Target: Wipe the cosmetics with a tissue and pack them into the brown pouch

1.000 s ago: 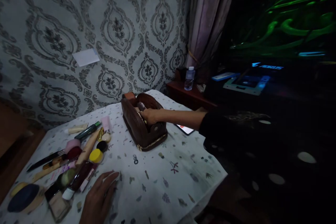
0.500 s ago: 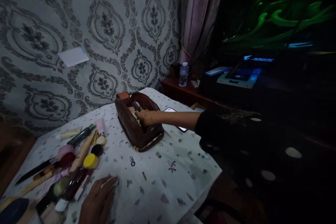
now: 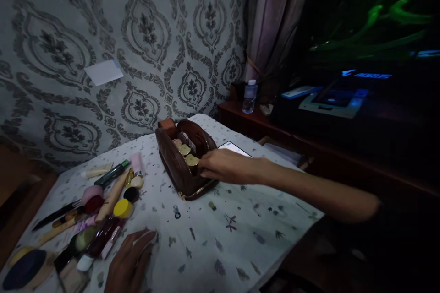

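A brown bag [image 3: 175,165] stands unzipped on the patterned cloth, with yellowish round items [image 3: 191,160] and other small things inside. My right hand [image 3: 220,165] reaches over the bag's right side, its fingers bent together beside the nearest round item; what they hold, if anything, is hidden. Near the front edge, my left hand [image 3: 130,261] rests on the cloth with a whitish thing [image 3: 140,237] by its fingers, too dim to name. Left of it lie a yellow-lidded jar [image 3: 123,208], a dark red bottle [image 3: 103,236], a green tube [image 3: 112,172] and a pink tube [image 3: 136,164].
A lit phone [image 3: 235,149] lies behind my right hand. On a dark red side surface [image 3: 233,112] stands a clear bottle [image 3: 250,97]. Patterned wallpaper with a white card [image 3: 103,72] rises behind, and a dark computer case [image 3: 364,55] is at right.
My right hand has drawn back out of the bag toward its right edge, uncovering the round items. The whole view has shifted a little. My left hand has hardly moved.
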{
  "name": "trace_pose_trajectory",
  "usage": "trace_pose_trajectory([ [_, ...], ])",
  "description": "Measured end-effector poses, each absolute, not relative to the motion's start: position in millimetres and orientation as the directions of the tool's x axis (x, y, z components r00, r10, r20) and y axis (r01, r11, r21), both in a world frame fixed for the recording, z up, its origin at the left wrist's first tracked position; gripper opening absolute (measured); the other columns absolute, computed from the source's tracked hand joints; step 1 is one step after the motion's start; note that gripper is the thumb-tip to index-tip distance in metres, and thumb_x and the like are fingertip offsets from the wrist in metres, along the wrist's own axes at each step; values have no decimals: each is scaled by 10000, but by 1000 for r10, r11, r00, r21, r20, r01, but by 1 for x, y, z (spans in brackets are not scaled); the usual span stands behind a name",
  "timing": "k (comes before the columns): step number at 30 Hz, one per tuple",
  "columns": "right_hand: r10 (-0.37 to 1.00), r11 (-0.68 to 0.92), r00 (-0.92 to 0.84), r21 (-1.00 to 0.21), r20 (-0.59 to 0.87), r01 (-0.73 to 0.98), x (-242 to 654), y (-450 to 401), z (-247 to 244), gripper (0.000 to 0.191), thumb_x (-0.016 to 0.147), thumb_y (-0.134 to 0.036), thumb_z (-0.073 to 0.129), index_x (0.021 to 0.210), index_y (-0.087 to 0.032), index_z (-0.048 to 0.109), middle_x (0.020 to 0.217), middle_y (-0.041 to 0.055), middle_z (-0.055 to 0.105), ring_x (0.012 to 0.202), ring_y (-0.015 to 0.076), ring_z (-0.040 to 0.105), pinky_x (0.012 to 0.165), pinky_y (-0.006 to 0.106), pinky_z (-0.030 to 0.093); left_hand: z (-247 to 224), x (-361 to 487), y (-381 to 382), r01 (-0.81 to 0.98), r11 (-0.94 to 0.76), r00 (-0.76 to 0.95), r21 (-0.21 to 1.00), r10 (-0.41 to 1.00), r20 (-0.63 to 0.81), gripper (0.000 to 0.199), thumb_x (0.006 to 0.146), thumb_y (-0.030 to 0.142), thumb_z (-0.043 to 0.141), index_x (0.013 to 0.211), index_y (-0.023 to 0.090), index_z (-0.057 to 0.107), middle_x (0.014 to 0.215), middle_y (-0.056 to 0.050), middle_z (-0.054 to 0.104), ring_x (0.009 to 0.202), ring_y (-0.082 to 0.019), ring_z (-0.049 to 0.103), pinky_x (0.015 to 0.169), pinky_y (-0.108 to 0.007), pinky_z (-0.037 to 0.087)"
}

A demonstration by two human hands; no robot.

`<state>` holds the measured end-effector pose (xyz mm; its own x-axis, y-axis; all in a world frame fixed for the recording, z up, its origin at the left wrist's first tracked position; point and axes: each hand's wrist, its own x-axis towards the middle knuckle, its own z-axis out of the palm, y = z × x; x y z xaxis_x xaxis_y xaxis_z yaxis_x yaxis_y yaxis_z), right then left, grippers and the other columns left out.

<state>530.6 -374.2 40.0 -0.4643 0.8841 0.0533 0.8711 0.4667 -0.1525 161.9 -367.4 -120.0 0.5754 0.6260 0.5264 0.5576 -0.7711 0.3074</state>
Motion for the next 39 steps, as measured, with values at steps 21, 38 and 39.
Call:
trace_pose_trajectory([
  [21, 624, 584, -304, -172, 720, 793, 532, -401, -71, 534, 925, -54, 473, 1423, -246, 444, 1207, 112, 681, 1223, 224, 605, 972, 402, 585, -115, 162, -363, 580, -770, 632, 266, 632, 449, 296, 970, 366, 491, 1205, 302, 659, 1100, -62, 724, 997, -179, 692, 813, -239, 583],
  [38, 851, 387, -412, 142, 326, 911, 511, -308, 27, 210, 868, -73, 520, 1009, -88, 676, 1003, 169, 695, 1015, 279, 638, 874, 402, 519, -117, 162, -362, 546, -798, 605, 256, 586, 539, 283, 956, 363, 531, 1186, 270, 666, 1070, -72, 729, 1000, -169, 700, 830, -234, 587],
  [39, 870, 397, -436, 194, 232, 897, 508, -286, 35, 215, 863, -58, 517, 997, -82, 683, 1035, 178, 691, 1043, 278, 635, 892, 387, 503, -117, 161, -362, 534, -813, 625, 233, 565, 539, 281, 949, 348, 546, 1196, 272, 657, 1069, -67, 731, 998, -165, 702, 828, -229, 587],
])
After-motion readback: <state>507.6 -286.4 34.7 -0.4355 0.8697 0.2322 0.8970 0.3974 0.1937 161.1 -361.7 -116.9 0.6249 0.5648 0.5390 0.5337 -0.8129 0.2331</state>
